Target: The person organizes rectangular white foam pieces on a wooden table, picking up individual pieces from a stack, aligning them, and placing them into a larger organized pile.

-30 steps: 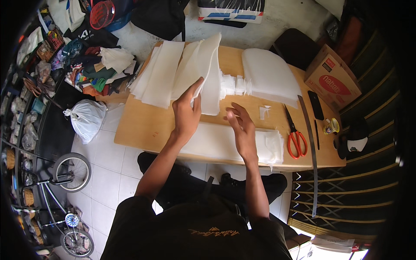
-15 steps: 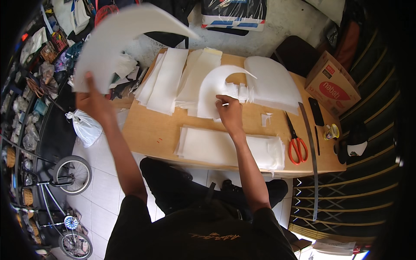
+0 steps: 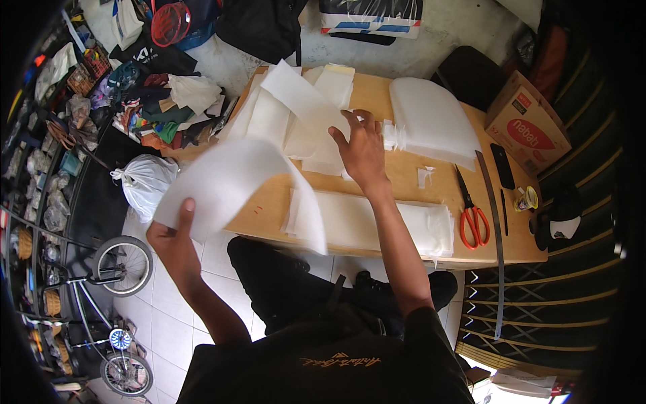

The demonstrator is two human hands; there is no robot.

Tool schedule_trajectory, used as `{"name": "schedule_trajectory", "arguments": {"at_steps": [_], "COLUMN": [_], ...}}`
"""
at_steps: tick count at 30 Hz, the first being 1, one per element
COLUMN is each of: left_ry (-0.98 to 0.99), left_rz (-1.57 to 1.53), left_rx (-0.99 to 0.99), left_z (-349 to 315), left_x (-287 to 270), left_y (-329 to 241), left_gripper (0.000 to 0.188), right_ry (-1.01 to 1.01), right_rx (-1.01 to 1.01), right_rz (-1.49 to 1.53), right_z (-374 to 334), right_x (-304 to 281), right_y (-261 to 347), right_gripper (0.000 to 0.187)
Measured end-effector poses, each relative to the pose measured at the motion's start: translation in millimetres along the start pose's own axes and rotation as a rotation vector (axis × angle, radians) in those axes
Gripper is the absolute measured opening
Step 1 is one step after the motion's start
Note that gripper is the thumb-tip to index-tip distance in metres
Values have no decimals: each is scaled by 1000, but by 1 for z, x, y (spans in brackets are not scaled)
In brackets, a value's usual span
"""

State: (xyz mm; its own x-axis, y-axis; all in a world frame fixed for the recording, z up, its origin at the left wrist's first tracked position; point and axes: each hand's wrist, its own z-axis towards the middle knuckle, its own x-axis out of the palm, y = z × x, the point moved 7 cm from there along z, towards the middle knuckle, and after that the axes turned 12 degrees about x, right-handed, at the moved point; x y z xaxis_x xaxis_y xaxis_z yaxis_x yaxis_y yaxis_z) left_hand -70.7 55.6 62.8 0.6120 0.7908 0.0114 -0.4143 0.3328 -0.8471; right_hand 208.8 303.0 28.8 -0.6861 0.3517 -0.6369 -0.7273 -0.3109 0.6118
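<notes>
My left hand point(image 3: 173, 232) grips the lower left edge of a white foam-like sheet point(image 3: 222, 178), thumb on top. The sheet bows in an arc in front of the table's near left edge, its narrow end hanging down. Over the table my right hand point(image 3: 363, 148) is open, thumb and fingers apart, beside the edge of a pale white strip point(image 3: 303, 94). Whether its fingertips touch that strip I cannot tell. White sheets point(image 3: 269, 121) lie behind the held piece. A long stack of white strips point(image 3: 363, 219) lies along the near edge, below my right forearm.
Right of my right hand is a thick white curved stack point(image 3: 431, 121). Orange-handled scissors point(image 3: 474, 219), a metal ruler point(image 3: 496, 249), a black phone point(image 3: 502, 166) and a cardboard box point(image 3: 528, 124) occupy the table's right side. A bicycle point(image 3: 121, 269) stands on the floor at left.
My left hand has brought its sheet down from high at the upper left, turning it. My right hand has spread its fingers, and the curled white sheet beside it has changed shape.
</notes>
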Motion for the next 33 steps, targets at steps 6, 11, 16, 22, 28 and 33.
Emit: {"name": "schedule_trajectory", "arguments": {"at_steps": [6, 11, 16, 22, 28, 33], "left_ry": [429, 575, 628, 708, 640, 636], "left_rz": [-8, -73, -79, -228, 137, 225], "left_rx": [-107, -172, -282, -343, -71, -21], "left_z": [-44, -59, -81, -114, -101, -110], "left_x": [59, 96, 110, 125, 156, 159], "left_y": [-2, -4, 24, 51, 53, 71], "left_gripper": [25, 24, 26, 25, 25, 31], "right_ry": [443, 963, 902, 356, 97, -18], "right_rx": [295, 207, 457, 675, 615, 491], "right_rz": [636, 638, 491, 516, 146, -55], "right_z": [-54, -121, -152, -155, -136, -139], "right_x": [-61, -107, -143, -173, -164, -154], "right_y": [7, -9, -89, -153, -159, -158], "right_gripper": [55, 81, 62, 34, 36, 34]}}
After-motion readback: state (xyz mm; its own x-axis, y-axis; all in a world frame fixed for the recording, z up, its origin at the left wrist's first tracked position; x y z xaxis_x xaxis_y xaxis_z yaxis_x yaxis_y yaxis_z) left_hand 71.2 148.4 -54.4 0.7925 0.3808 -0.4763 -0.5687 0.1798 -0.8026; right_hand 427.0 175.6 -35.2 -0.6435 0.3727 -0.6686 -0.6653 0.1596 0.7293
